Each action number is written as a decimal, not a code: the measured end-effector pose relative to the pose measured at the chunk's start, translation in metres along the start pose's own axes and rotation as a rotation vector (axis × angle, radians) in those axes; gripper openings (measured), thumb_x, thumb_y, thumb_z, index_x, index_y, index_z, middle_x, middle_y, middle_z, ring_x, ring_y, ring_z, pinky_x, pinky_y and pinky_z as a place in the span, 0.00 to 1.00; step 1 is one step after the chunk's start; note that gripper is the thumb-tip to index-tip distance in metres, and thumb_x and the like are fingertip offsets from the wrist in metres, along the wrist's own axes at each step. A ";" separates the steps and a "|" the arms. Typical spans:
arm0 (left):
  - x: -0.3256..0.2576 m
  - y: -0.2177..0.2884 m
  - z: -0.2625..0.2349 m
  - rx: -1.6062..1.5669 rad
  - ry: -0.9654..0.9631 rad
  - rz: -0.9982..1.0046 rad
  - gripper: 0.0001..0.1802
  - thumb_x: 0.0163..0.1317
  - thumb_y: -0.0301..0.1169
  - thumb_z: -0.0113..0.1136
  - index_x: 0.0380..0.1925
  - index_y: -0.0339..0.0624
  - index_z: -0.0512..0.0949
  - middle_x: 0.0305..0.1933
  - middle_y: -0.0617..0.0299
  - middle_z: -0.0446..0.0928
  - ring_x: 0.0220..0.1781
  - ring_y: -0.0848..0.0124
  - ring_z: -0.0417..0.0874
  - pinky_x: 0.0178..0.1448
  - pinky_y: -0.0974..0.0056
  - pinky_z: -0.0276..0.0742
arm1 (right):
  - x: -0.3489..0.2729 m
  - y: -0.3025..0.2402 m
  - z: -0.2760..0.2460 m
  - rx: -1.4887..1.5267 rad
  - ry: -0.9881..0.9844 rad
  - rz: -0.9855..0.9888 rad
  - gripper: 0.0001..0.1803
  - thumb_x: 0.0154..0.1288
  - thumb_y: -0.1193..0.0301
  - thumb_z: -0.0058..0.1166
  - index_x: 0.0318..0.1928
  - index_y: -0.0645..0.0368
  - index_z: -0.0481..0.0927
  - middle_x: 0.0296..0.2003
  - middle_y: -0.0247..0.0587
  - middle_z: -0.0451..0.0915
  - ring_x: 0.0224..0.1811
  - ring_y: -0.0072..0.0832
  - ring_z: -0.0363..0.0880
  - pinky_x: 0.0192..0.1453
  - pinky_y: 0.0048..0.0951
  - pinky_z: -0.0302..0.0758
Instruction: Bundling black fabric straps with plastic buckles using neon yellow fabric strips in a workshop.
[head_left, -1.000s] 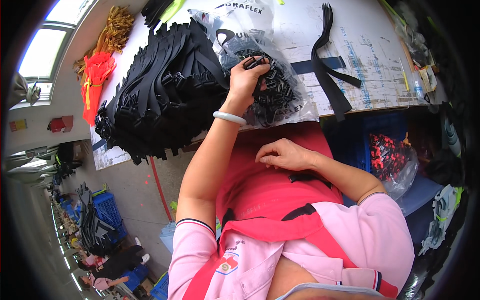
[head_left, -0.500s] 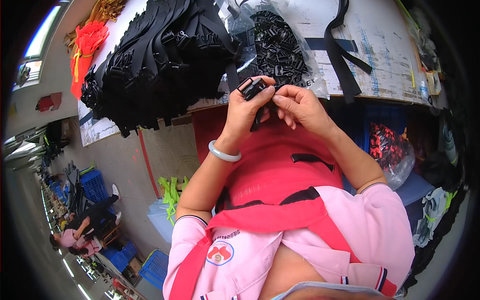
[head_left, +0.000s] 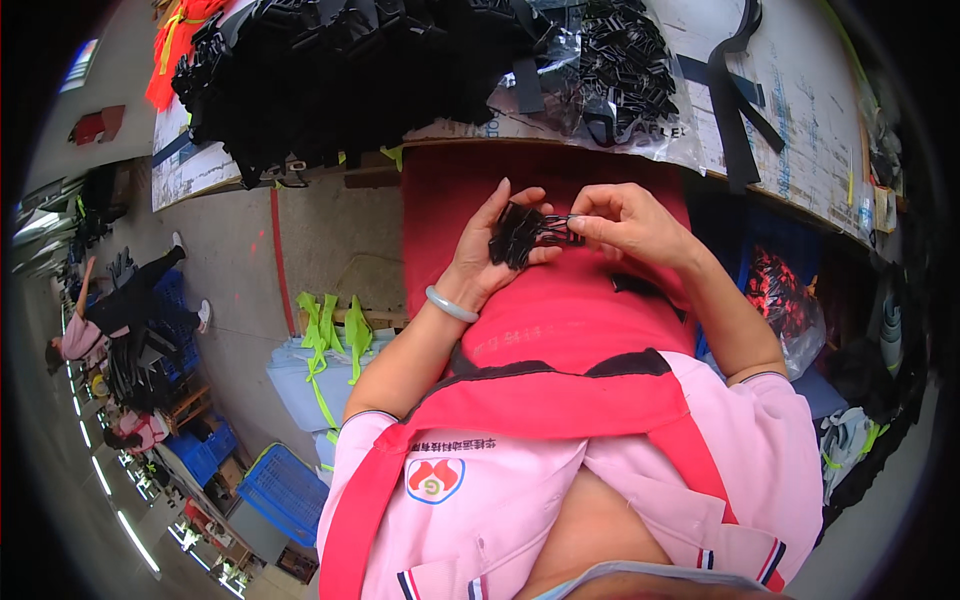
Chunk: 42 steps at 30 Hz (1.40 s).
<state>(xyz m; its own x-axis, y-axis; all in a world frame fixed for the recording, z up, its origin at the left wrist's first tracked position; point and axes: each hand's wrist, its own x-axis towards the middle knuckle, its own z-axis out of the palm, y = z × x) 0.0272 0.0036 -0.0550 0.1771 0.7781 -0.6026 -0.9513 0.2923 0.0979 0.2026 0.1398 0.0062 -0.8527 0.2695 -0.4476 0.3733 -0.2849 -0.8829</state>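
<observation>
My left hand (head_left: 492,250) holds a bunch of small black plastic buckles (head_left: 518,234) in its palm, over my red apron. My right hand (head_left: 628,222) pinches one black buckle at the right side of that bunch with thumb and forefinger. A pale bangle (head_left: 451,305) sits on my left wrist. On the table edge above lies a clear plastic bag of more black buckles (head_left: 615,70).
A big heap of black straps (head_left: 340,70) covers the table's left part, and a loose black strap (head_left: 735,100) lies to the right. A bag of red parts (head_left: 785,300) sits under the table. Blue crates (head_left: 285,490) and people stand at the left.
My left hand left the bag on the table and came down to my lap with a handful of buckles. My right hand rose to meet it and now pinches one.
</observation>
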 end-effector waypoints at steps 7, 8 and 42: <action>-0.014 0.001 0.006 1.010 0.021 0.007 0.13 0.63 0.35 0.62 0.42 0.37 0.79 0.24 0.68 0.72 0.19 0.82 0.67 0.19 0.75 0.59 | 0.002 0.000 -0.001 -0.373 -0.030 -0.021 0.11 0.66 0.67 0.55 0.36 0.65 0.78 0.23 0.32 0.76 0.23 0.16 0.71 0.26 0.21 0.68; -0.012 0.000 0.008 1.019 -0.030 -0.013 0.13 0.63 0.35 0.62 0.42 0.37 0.79 0.24 0.68 0.72 0.19 0.82 0.67 0.19 0.75 0.59 | 0.001 -0.002 0.001 -0.348 -0.016 -0.017 0.11 0.66 0.67 0.55 0.36 0.65 0.78 0.23 0.32 0.76 0.24 0.16 0.71 0.27 0.21 0.69; 0.028 -0.017 0.068 1.111 -0.193 0.573 0.09 0.55 0.26 0.65 0.32 0.29 0.82 0.24 0.61 0.80 0.28 0.77 0.78 0.34 0.69 0.74 | -0.023 0.055 -0.012 0.339 0.534 -0.293 0.10 0.69 0.66 0.54 0.41 0.60 0.76 0.21 0.29 0.72 0.17 0.13 0.65 0.20 0.13 0.62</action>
<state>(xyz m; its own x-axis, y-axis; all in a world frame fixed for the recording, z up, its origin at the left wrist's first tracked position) 0.0654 0.0585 -0.0201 -0.0663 0.9883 -0.1376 -0.1961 0.1223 0.9729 0.2478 0.1290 -0.0340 -0.5718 0.7698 -0.2835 -0.0531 -0.3796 -0.9236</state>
